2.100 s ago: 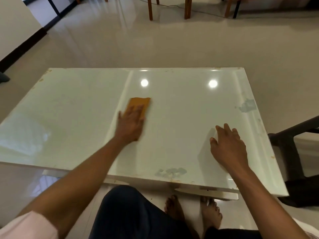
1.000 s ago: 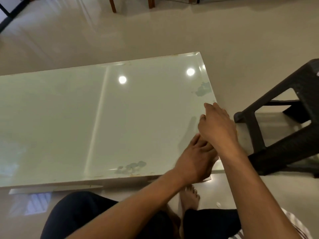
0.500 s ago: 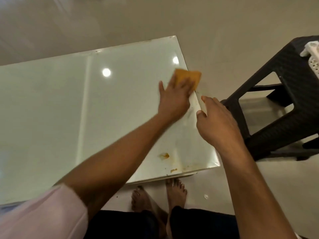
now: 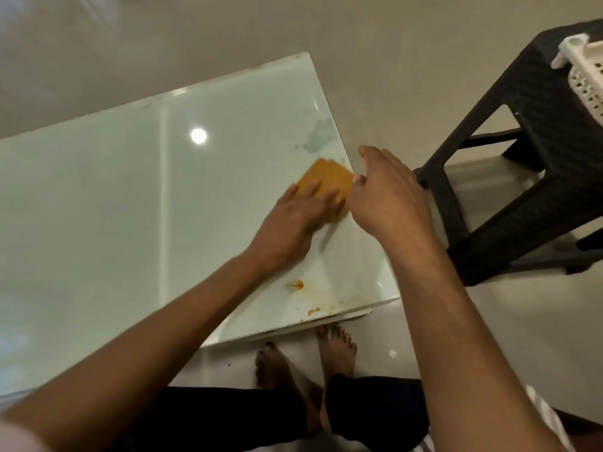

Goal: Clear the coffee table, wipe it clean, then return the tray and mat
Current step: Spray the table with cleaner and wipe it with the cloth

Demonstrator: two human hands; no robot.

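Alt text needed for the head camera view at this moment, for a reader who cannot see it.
A person's left hand presses an orange cloth flat on a glossy white coffee table near its right edge, where the right hand hovers. Orange smears mark the near corner; a dark stool carrying a white basket stands beside.

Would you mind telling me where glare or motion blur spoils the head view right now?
Head view: a round lamp reflection glares on the glass coffee table; the left hand pressing the orange cloth is slightly motion-blurred; the right hand and dark stool look sharper; wide-angle bending shows at the edges.
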